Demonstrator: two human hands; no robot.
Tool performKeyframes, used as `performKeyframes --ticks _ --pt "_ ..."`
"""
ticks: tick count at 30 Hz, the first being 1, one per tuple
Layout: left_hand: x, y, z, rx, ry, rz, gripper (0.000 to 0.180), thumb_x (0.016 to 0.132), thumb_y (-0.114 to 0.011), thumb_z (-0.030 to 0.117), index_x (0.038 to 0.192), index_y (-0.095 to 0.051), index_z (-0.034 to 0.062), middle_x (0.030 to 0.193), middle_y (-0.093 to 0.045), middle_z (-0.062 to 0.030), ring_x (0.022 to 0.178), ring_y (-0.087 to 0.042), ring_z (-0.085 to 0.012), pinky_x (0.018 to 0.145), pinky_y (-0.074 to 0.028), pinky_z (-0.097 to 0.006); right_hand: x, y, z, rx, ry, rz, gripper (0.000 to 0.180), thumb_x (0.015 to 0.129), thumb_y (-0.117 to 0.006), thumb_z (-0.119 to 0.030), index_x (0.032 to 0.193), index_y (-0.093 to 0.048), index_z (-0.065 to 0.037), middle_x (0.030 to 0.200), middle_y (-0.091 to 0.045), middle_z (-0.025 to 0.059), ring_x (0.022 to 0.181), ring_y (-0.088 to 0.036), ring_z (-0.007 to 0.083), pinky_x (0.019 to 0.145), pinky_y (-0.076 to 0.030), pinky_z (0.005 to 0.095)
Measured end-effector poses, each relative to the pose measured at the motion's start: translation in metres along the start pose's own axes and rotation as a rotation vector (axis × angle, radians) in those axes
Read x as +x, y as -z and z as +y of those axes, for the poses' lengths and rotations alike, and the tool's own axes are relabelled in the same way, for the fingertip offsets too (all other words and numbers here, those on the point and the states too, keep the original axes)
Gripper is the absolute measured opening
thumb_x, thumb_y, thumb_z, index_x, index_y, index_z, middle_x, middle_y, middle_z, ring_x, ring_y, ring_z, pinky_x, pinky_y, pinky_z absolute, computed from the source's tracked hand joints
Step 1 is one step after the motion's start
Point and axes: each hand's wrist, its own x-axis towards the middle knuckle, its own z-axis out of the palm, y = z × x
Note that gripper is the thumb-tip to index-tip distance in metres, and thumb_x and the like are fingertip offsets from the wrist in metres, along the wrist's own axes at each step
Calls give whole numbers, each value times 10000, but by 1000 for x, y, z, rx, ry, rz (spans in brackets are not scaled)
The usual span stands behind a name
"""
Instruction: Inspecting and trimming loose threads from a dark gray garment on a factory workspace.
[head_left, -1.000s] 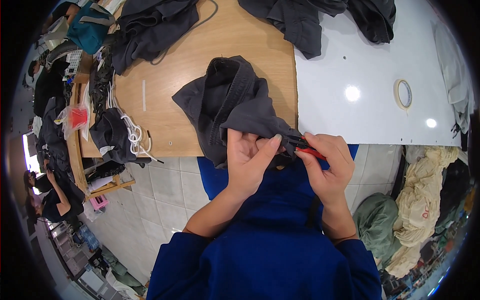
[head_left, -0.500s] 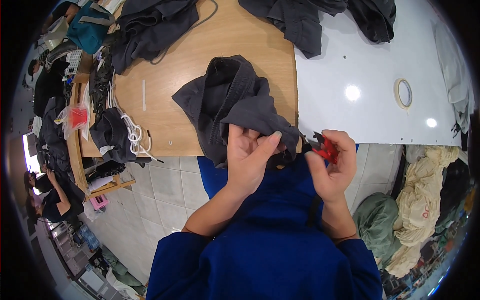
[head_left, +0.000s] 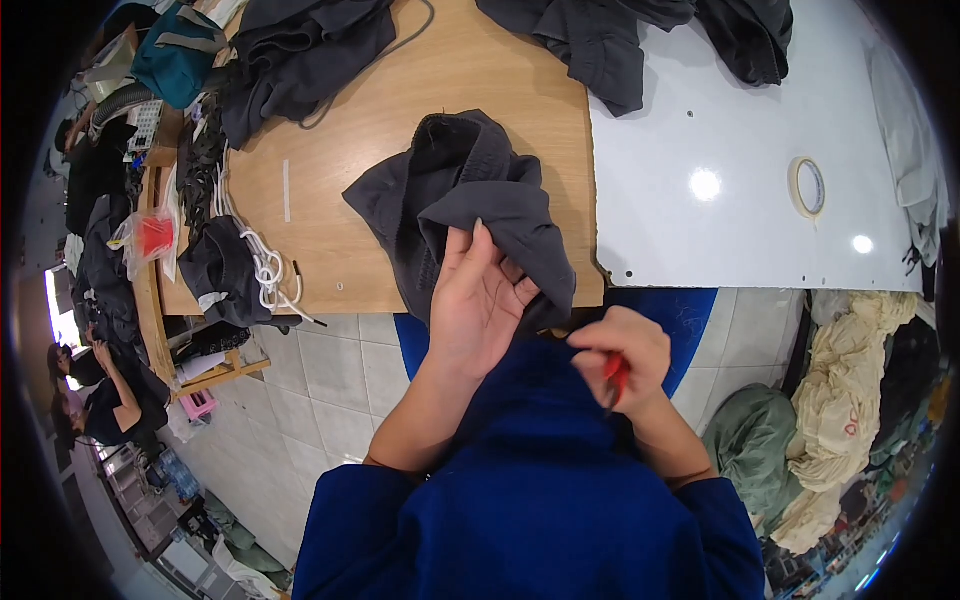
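Here's the left hand (head_left: 473, 297), palm up, its fingers gripping a folded edge of the dark grey garment (head_left: 515, 220), which lies bunched at the near edge of the wooden worktop (head_left: 330, 215). And over to the right hand (head_left: 632, 352): fingers curled around the red snips (head_left: 616, 374), close to the blue clothing (head_left: 540, 480) and just apart from the garment.

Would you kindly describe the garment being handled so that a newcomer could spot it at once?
Start at the wood-grained tabletop, left of the white surface. Near its front right corner lies a crumpled dark grey garment with a gathered opening. Unlike the other dark garments nearby, it has the left hand touching it.
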Motion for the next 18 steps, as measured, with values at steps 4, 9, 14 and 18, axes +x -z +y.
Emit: performKeyframes --ticks 4,9,14,18 --pt "1 3 1 -33 52 19 350 988 -300 266 1320 -309 155 1225 -486 -81 1062 -533 -188 883 -464 -357 4 3 -6 -98 -260 69 294 644 -734 -4 923 -654 -44 560 -500 32 467 -473 126 441 -355 239" --pt "-1 2 -2 5 59 7 355 984 -320 262 1306 -331 114 1209 -505 -78 1042 -547 -180 865 -464 -330 16 -11 8 -309 -72 64 300 643 -715 31 927 -664 -52 550 -494 48 457 -467 154 442 -366 246" --pt "-3 7 -5 5 41 0 356 982 -312 269 1262 -383 61 1195 -540 -107 1062 -560 -192 883 -481 -326 18 9 6 -125 72 -180 247 614 -768 -96 840 -672 -70 515 -477 40 452 -459 176 432 -349 265" --pt "-4 0 -7 29 34 4 362 980 -319 255 1278 -366 54 1194 -538 -115 1059 -561 -198 882 -484 -329 16 9 2 59 82 -202 349 563 -821 -242 827 -663 -76 521 -462 25 453 -448 159 427 -325 264"
